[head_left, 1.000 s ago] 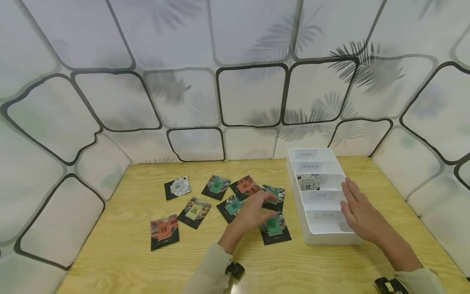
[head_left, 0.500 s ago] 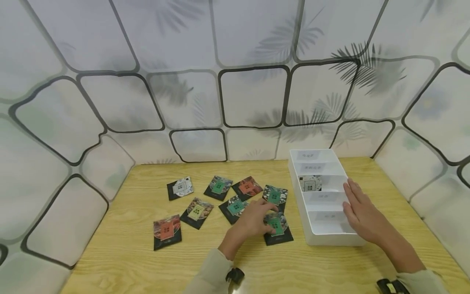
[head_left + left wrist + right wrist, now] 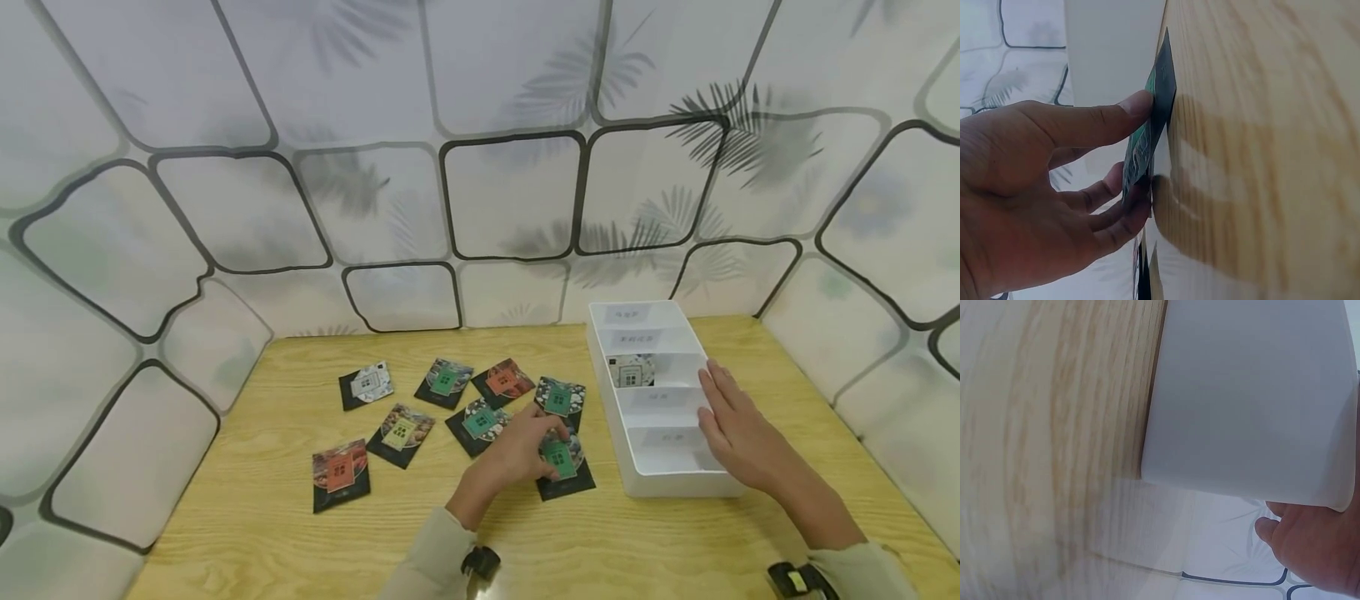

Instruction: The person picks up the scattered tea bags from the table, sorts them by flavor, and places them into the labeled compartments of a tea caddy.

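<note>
In the head view, my left hand (image 3: 512, 450) pinches a flat black sachet with a green label (image 3: 567, 484), the nearest one to the white box (image 3: 681, 486). The left wrist view has the thumb on the printed face of this sachet (image 3: 1161, 87) and curled fingers at its opposite edge, the sachet tilted close to the wood. My right hand (image 3: 750, 437) rests with straight fingers along the box's right side. In the right wrist view, the box wall (image 3: 1247, 400) covers most of that hand (image 3: 1319, 550).
Several other sachets lie left of the box, among them a red-labelled one (image 3: 340, 475), a yellow-labelled one (image 3: 401, 434) and a white one (image 3: 366, 383). The box has labelled dividers, and a white sachet (image 3: 632, 371) stands in its middle compartment. Patterned cloth (image 3: 510, 200) encloses the table.
My left hand has come down slightly from above the upper green-labelled sachet to the nearer one, and its thumb and fingers have closed on it. My right hand stays at the box.
</note>
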Tool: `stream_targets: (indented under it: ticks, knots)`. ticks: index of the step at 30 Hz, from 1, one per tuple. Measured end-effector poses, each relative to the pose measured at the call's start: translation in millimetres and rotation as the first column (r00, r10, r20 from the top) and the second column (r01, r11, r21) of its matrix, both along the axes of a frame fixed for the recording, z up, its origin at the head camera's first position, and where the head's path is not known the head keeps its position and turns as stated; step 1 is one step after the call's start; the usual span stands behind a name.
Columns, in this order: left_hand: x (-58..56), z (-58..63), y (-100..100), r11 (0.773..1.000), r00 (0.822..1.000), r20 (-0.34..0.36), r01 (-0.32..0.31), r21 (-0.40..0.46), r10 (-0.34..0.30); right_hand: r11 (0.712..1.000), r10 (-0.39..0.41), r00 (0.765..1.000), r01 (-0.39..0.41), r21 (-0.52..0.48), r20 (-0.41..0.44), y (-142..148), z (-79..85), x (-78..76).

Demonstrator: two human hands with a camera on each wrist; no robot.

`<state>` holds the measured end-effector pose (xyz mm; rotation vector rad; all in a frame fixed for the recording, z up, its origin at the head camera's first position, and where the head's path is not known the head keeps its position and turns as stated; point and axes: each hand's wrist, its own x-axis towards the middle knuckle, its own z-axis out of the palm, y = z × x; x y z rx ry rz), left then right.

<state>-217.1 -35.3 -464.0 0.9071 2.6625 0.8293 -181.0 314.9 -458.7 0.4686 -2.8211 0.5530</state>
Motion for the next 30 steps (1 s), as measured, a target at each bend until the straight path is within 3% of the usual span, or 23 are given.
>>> stream_targets:
  ticks: [6, 17, 21, 26, 30]
  knots:
    - [-2.4, 1.3, -0.9, 0.995, 0.996, 0.083, 0.006, 0.102, -0.014, 1.000, -0.002, 1.000, 0.002, 0.011, 0.011, 0.2, 2.0, -1.8]
    - [-5.1, 4.5, 0.6, 0.977, 0.997, 0.067, -0.049, 0.210, 0.035, 1.000, -0.003, 1.000, 0.003, 0.007, 0.021, 1.8, 1.2, -2.1]
    - [-3.8, 0.5, -0.7, 0.943, 0.989, 0.127, -0.109, 0.315, 0.072, 1.000, -0.004, 0.999, 0.004, -0.007, 0.038, 0.4, 0.1, -0.9]
    - [-4.6, -3.5, -5.7, 0.869, 0.956, 0.280, -0.213, 0.446, 0.091, 1.000, -0.005, 1.000, 0.005, -0.002, 0.025, -0.4, -0.3, 0.5]
    - [-8.1, -3.8, -7.9, 0.836, 0.949, 0.301, -0.242, 0.492, 0.097, 1.000, -0.005, 1.000, 0.005, 0.002, 0.019, -0.2, 0.7, 0.3]
